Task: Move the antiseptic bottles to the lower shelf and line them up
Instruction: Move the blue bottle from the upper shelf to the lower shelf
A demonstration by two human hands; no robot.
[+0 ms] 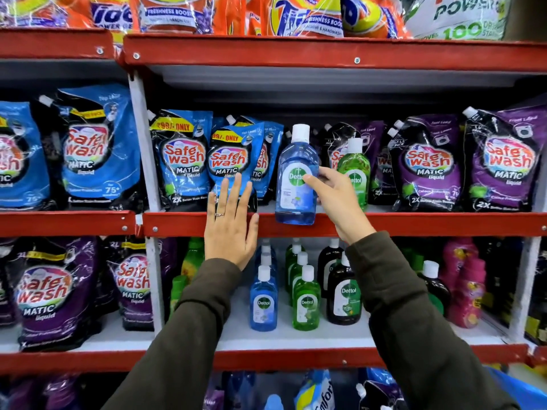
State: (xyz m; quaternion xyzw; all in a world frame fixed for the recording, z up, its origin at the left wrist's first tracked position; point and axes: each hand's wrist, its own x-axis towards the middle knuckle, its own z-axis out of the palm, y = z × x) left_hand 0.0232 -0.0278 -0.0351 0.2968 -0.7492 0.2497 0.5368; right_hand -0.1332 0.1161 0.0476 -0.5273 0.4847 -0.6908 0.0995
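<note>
Grip is the weak point here: the blue Dettol bottle (pixel 297 176) is held by the right hand (pixel 334 199) only at its right side, thumb across the label and the other fingers wrapped behind, with its base hanging just past the red front lip (pixel 414 224) of the middle shelf, so it looks half lifted out. A smooth, liquid-filled bottle pinched this way could twist or slip, and if it dropped it would likely land among the Dettol rows (pixel 306 297) on the lower shelf (pixel 296 338), knocking over the blue, green and dark bottles already lined up there. The wrist also sits against the green Dettol bottle (pixel 355 170) still standing just to the right; pulling the arm back carelessly could tip it off the ledge. The left hand (pixel 229 223) is flat and spread, holding nothing, its fingertips resting on a blue Safe Wash pouch (pixel 231 164), which may slump forward once released. Hidden matters: the right fingers behind the bottle cannot be seen, so how firm the hold is remains a guess; the green bottle's lower half is covered by the hand; the far bottles in the lower rows are masked by those near the front, so the free space left there is unclear.
</note>
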